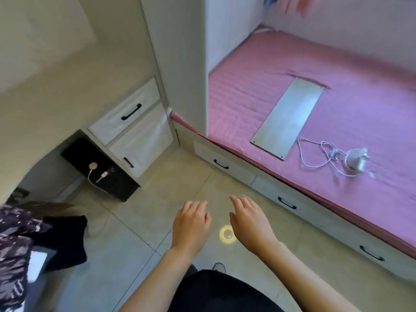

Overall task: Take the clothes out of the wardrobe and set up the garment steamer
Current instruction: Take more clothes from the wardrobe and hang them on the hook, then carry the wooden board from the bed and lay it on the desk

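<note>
A small white garment steamer (358, 161) lies on its side on the pink bed (258, 70), its white cord (315, 154) looped beside it. A long grey board (290, 118) lies flat on the bed just left of it. My left hand (191, 224) and my right hand (249, 221) hover palm down over the tiled floor, fingers apart, holding nothing. Both are well short of the bed. Dark clothes (65, 239) and a patterned garment (15, 244) lie piled at the lower left. A tall white wardrobe panel (180, 64) stands between desk and bed.
White drawers with black handles (132, 111) sit under a desk at left, with a black box (101, 174) and a white cable beneath. Bed-base drawers (286, 202) run along the bed's front. A bright light spot (227, 234) shows on the floor between my hands.
</note>
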Motion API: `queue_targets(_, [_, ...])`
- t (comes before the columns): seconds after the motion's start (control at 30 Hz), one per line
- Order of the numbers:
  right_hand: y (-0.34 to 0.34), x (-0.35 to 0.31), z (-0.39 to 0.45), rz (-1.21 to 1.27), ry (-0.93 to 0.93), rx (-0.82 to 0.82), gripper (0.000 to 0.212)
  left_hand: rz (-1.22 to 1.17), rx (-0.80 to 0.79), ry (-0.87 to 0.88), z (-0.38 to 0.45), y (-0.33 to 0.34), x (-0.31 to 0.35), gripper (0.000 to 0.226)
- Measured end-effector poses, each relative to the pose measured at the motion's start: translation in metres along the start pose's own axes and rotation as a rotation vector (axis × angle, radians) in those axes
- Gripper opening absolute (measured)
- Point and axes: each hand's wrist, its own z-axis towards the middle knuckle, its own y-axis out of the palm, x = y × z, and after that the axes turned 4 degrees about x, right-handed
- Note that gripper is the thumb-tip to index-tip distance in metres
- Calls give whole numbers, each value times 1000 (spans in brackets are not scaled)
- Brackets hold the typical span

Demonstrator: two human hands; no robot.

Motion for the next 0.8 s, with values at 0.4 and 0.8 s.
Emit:
queue_targets(0.4, [-26,104,48,-29,237,85,42,29,-78,185,119,33,63,31])
queue_targets(0.8, [-39,193,161,-74,400,87,54,92,-197,404,288,75,106,55])
